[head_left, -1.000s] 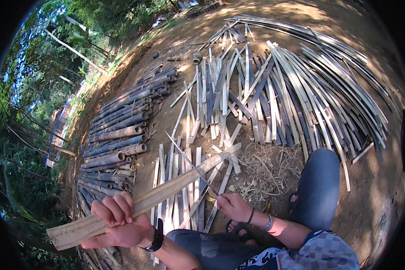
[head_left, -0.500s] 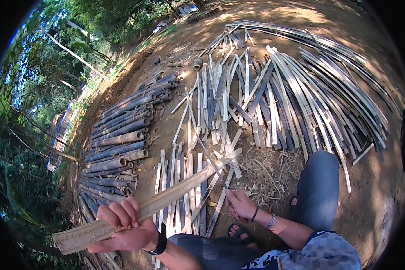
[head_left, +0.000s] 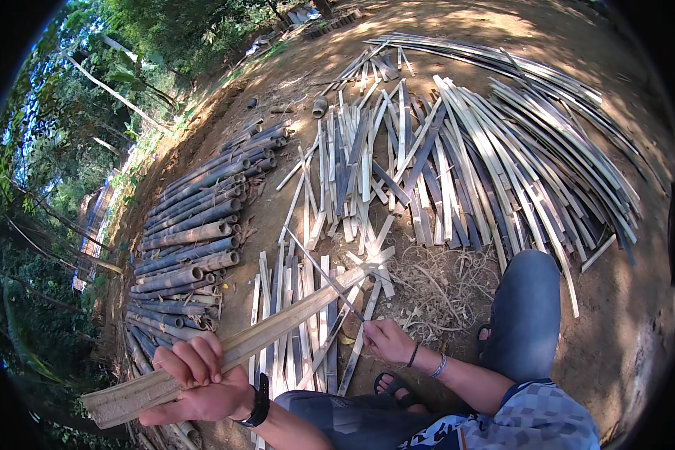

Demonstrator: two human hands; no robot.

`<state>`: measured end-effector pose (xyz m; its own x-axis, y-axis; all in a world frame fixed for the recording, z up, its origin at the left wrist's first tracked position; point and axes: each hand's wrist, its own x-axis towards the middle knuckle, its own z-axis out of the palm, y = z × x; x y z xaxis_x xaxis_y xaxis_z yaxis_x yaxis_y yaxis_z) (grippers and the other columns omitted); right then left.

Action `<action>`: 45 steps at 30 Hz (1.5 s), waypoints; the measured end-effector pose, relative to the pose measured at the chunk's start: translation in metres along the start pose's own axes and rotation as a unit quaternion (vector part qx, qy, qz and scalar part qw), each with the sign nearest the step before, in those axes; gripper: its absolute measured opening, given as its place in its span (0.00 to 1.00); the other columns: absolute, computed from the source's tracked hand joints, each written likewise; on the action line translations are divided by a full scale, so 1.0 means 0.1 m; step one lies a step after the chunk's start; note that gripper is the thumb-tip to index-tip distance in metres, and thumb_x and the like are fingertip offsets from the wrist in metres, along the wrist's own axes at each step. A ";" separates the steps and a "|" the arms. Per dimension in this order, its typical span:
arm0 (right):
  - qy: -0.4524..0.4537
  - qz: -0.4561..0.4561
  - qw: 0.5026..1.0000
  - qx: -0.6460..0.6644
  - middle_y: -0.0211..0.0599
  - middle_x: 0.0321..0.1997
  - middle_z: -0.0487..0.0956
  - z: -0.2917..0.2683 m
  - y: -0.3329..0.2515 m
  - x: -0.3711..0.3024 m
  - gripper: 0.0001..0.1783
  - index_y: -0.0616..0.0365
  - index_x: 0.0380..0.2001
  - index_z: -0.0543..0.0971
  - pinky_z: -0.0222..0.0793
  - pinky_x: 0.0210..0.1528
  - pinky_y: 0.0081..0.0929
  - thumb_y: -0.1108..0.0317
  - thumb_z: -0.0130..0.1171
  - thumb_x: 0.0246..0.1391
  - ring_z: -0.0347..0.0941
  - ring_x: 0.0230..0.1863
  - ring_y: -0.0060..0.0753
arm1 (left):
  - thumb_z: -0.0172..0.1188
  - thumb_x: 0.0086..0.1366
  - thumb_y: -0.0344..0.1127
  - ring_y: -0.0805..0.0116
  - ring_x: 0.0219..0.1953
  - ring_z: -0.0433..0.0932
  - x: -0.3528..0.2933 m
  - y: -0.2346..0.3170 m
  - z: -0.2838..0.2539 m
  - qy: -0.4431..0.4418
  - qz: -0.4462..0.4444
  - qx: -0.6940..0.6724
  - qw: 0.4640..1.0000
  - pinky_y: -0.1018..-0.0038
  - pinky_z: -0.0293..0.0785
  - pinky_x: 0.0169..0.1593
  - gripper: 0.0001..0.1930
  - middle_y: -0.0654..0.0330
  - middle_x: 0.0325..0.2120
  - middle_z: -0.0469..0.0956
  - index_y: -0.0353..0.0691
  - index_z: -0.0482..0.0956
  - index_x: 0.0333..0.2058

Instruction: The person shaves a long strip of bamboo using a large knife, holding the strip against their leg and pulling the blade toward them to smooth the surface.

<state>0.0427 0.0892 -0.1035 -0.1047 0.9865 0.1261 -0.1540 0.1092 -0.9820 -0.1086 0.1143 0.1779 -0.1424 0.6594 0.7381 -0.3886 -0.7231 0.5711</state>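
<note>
A split bamboo strip [head_left: 292, 319] slants from the lower left up to the middle, pale and slightly hollowed along its length. My left hand [head_left: 202, 379] is closed around it near its lower, wider end. In my right hand [head_left: 388, 342] I grip a long thin-bladed knife [head_left: 316, 264], its handle mostly covered by my fingers. The blade points away to the upper left and crosses the strip near the far end. That far end lies over some crossed bamboo pieces [head_left: 382, 264] in front of me.
Dark bamboo poles [head_left: 184, 240] are stacked at the left. Many split bamboo slats [head_left: 495, 157] fan out ahead and right; more slats [head_left: 307, 300] lie beneath the strip. Curly shavings [head_left: 442, 292] cover the ground by my bent knee [head_left: 529, 315]. Trees [head_left: 67, 187] stand at far left.
The knife has swung down and left, its tip now lower and nearer the strip. My right hand has shifted slightly left. My left hand keeps its hold, and the view has drifted a little.
</note>
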 end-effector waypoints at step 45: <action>0.079 0.279 0.948 0.131 0.31 0.09 0.66 -0.10 0.57 0.24 0.35 0.59 0.15 0.67 0.59 0.11 0.24 0.40 0.40 0.65 0.62 0.08 0.23 | 0.37 0.59 0.78 0.80 0.12 0.47 0.06 0.09 -0.30 -0.063 -0.012 -0.006 0.998 0.80 0.45 0.21 0.35 0.71 0.10 0.51 0.49 0.55 0.19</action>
<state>0.0417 0.1205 -0.1575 -0.0960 0.8897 -0.4463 -0.3596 -0.4490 -0.8180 -0.1404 0.1176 0.1767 -0.0167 0.6451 0.7639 -0.4016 -0.7040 0.5857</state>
